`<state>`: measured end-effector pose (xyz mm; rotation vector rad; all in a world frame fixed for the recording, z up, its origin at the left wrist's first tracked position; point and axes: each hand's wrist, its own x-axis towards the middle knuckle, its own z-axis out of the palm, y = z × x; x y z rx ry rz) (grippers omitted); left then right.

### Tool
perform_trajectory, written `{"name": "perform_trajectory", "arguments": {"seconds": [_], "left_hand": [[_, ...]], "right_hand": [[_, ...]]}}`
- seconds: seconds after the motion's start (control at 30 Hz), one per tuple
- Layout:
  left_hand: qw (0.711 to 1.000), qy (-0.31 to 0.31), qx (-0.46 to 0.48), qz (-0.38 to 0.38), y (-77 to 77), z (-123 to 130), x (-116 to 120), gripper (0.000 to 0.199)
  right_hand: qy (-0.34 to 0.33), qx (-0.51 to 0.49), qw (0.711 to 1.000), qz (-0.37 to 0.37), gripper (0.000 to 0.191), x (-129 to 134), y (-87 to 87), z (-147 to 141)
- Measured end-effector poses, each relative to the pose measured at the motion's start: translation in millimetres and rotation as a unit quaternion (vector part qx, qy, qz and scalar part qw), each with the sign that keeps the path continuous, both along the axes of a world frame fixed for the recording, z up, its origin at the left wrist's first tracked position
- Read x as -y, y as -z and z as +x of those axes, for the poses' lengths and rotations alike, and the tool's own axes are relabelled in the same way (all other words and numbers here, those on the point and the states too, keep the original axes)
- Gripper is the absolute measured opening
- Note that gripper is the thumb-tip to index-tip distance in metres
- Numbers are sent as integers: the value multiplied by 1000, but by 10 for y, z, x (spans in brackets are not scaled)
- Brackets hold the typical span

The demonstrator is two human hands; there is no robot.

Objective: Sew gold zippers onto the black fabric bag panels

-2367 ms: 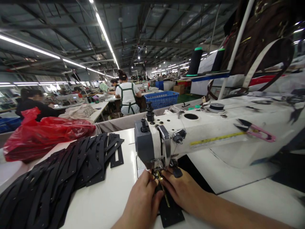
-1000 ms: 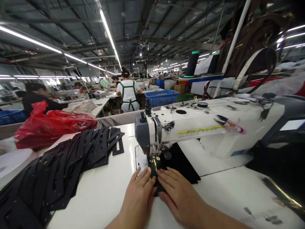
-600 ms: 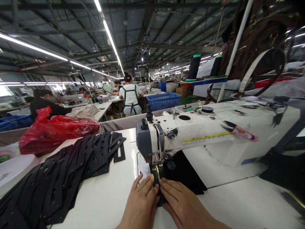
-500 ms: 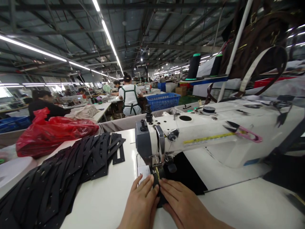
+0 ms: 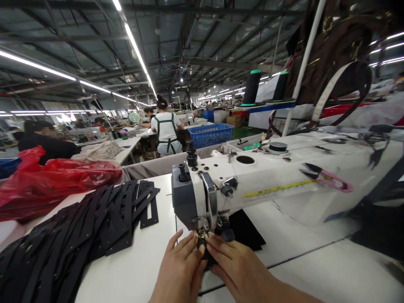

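Note:
Under the needle end of a white sewing machine (image 5: pixel 233 176) lies a narrow black zipper strip (image 5: pixel 205 253), mostly covered by my fingers. A little gold metal shows on it close to the presser foot. My left hand (image 5: pixel 181 263) grips its left side, fingers together and fingertips beside the foot. From the right, my right hand (image 5: pixel 238 263) holds the other side, its fingers also pressed together. Black material (image 5: pixel 248 229) spreads flat on the machine bed behind my right hand. Where the needle meets the strip is hidden.
Black slotted strips (image 5: pixel 94 223) are heaped on the table at left, beside a red plastic bag (image 5: pixel 78 172). Pink-handled snips (image 5: pixel 331 179) rest against the machine arm. Thread cones (image 5: pixel 251 88) stand behind. A person (image 5: pixel 166 128) sits ahead near a blue basket (image 5: pixel 211 134).
Both hands have moved forward with the zipper strip, closer to the presser foot. Less of the gold teeth shows now. The view has turned slightly to the right.

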<state>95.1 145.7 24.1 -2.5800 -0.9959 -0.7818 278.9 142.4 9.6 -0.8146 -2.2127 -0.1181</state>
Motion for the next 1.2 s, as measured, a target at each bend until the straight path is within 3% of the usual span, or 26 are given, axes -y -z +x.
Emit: {"name": "perform_trajectory", "arguments": {"seconds": [0.17,0.4,0.57,0.8,1.0,1.2], "left_hand": [[999,8,-2,51,98,-17,82,15],[999,35,37,11,27,53,53,20],[999,29,17,-2,46,34,-31,22],[997,19,70,-6,136,44,-146,20],[996,17,88,-15,148,61,-162,21],[996,15,89,-19,168,47,-176,21]], "right_hand": [[40,20,992,116,41,10,118,30],[43,24,992,118,42,-39,118,-2],[17,39,996,83,39,-119,142,27],[29,48,997,-52,33,-214,253,1],[51,30,995,-84,36,-219,235,-33],[31,27,995,-86,28,-240,236,-10]]}}
